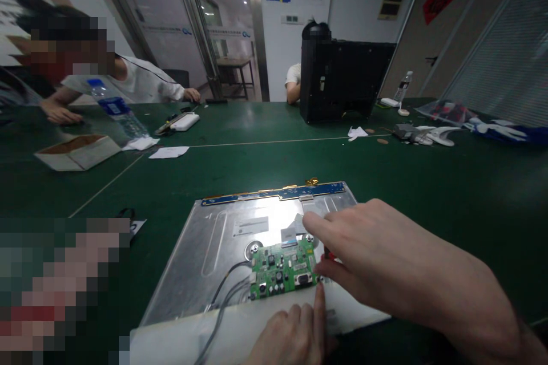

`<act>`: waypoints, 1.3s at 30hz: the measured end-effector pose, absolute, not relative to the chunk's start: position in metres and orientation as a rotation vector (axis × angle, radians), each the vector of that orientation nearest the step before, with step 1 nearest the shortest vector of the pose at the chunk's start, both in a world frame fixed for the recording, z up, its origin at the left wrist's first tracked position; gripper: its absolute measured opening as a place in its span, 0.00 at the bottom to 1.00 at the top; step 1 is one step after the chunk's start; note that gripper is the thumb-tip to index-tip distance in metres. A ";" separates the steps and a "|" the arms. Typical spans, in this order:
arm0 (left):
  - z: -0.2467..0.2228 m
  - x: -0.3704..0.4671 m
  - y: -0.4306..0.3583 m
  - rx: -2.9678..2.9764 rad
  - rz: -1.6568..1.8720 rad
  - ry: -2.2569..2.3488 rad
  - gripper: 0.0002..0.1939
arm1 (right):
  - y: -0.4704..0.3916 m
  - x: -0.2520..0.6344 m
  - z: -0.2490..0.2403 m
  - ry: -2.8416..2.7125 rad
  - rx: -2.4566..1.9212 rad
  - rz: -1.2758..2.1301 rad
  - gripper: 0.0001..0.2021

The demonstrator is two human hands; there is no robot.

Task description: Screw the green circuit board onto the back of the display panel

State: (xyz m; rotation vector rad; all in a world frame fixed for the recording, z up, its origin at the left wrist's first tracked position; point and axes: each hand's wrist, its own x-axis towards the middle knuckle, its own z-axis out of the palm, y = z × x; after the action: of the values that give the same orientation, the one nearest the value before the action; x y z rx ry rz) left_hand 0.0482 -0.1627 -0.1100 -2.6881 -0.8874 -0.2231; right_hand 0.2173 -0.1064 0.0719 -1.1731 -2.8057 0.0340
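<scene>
- A green table [449, 205] stretches across the frame, work spread over its lower centre.
- A flat display panel [184, 274], silver metal back up, lies at lower centre; a blue circuit strip [269, 195] runs left to right along its far edge, which faces the top of the frame, and a white sheet [171, 328] covers its near edge.
- The right hand [363, 239] reaches in from the lower right, thumb and forefinger closed on a mostly hidden red item [328, 253].
- The left hand [291, 325], at bottom centre, extends its index finger to the board's lower-right corner, other fingers curled; whether they grip anything cannot be told.
- An open-topped box [64, 161] sits at left, brown inside, its floor hidden.
- A blue-capped clear bottle [124, 117] leans behind it, contents unclear.
- A green circuit board [276, 271], dotted with black and silver parts, lies on the panel, long axis left to right and rising slightly rightward; its VGA port [303, 279] faces the bottom of the frame.
</scene>
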 end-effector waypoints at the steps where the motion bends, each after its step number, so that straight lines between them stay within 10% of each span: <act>1: -0.110 0.049 -0.162 -2.686 -0.238 -0.889 0.20 | -0.107 0.218 0.073 -2.823 -1.156 0.086 0.06; 39: -0.111 0.047 -0.164 -2.722 -0.196 -0.908 0.21 | -0.108 0.223 0.075 -2.888 -1.004 0.167 0.10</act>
State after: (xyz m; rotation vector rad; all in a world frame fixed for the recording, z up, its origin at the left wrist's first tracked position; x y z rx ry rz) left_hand 0.0472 -0.1638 -0.1107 -2.7223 -0.9075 -0.1958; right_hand 0.2232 -0.1082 0.0748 -1.0041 -2.8881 0.1672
